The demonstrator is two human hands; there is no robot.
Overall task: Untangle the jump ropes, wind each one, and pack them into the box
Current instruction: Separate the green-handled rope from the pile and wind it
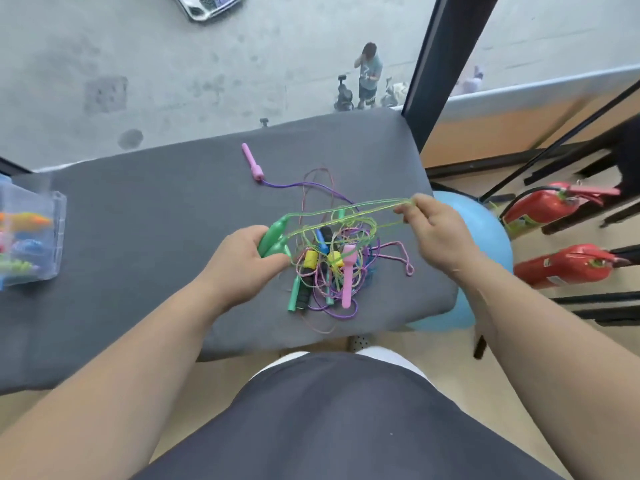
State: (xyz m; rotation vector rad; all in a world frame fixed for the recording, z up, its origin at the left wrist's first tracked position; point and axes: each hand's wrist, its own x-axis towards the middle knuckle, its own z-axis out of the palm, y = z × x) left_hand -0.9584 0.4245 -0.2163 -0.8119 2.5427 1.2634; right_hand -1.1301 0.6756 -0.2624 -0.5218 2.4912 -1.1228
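Green handles (273,238), two of them side by side, sit in the curled fingers of the left hand (242,263), which grips them just left of the tangle of jump ropes (329,268). From those handles a thin green cord (346,211) runs in several strands to the right hand (436,233), whose fingertips pinch the strands together near the table's right edge. The cord is drawn fairly taut between the two hands and passes above the heap, though lower loops of it are still mixed in with the pile.

The heap lies on the grey padded table (138,220) between the hands and slightly nearer the person. It holds yellow, blue, black, pink and green handles knotted in purple, pink and green cords. One pink handle (252,162) lies apart toward the far edge, joined to the heap by a purple cord (298,184).

The tangle sits close to the table's near right corner, with loose loops reaching almost to the near edge. A broad stretch of bare grey surface lies to the left, ending at the clear plastic box (52,237) at the far left edge, well apart from both hands. Beyond the right edge are a blue ball (485,230) and two red fire extinguishers (540,206)
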